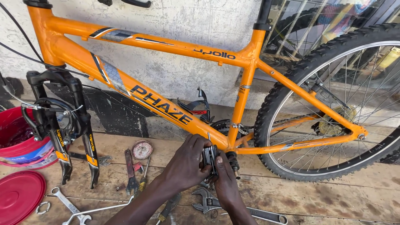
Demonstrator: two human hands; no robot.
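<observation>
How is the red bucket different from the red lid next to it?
The red bucket stands upright and deep; the red lid lies flat and shallow on the wooden floor. The bucket wears a pale label band; the lid is plain. The bucket sits farther back than the lid. Both are red, round, and cut off by the picture's edge.

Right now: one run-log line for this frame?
left hand: gripping dark tool | right hand: on same tool | site: bottom bracket, orange bike frame | floor: wrenches, pliers

I'm pressing a dark metal tool (pixel 210 159) against the bottom bracket (pixel 231 160) of the orange bike frame (pixel 166 79), low in the middle of the frame; its grimy axle end sticks out toward me.
</observation>
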